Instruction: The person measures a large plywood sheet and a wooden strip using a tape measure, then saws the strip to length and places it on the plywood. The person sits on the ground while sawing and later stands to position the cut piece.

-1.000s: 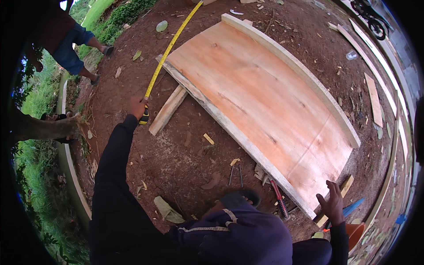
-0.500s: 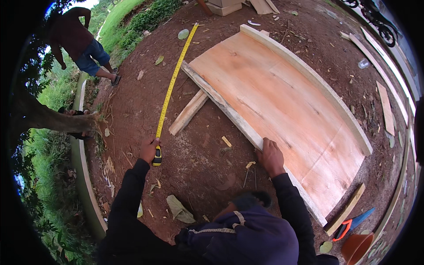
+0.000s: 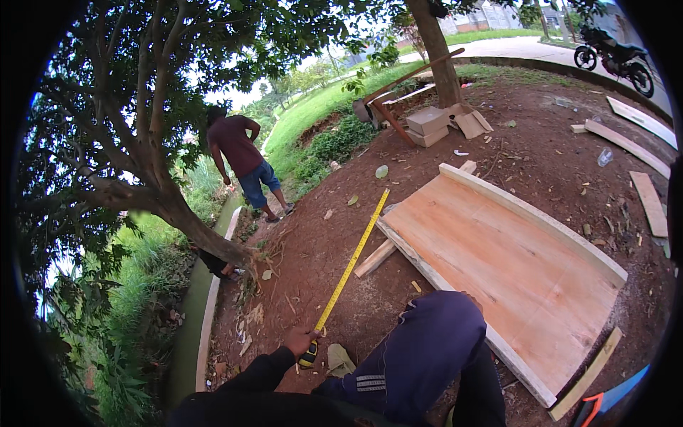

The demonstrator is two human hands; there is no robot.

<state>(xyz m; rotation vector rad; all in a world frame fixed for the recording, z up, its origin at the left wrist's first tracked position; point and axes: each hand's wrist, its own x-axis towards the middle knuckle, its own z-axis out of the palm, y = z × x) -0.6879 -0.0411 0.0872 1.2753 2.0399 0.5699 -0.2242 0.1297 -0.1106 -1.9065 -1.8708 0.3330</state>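
My left hand [image 3: 300,340] is closed around a yellow and black tape measure [image 3: 309,354], low over the dirt. Its yellow blade [image 3: 353,257] runs out long and straight, away from me toward the panel's far left corner. To the right lies a plywood panel [image 3: 491,260] with wooden strips along its long edges. My raised knee in dark trousers [image 3: 427,341] covers most of my right hand [image 3: 472,299]; only a sliver shows beside the panel's near strip, and its fingers are hidden.
A wood piece [image 3: 376,257] juts from under the panel. Beside its near end lie a wood strip [image 3: 589,373] and a blue saw [image 3: 613,396] with an orange handle. Boxes [image 3: 428,122] sit by a tree. A person [image 3: 238,149] stands far left near a ditch [image 3: 186,338].
My view has tilted up, showing more trees and a motorcycle. My knee has come up over my right hand. My left hand still holds the tape measure with its blade out.
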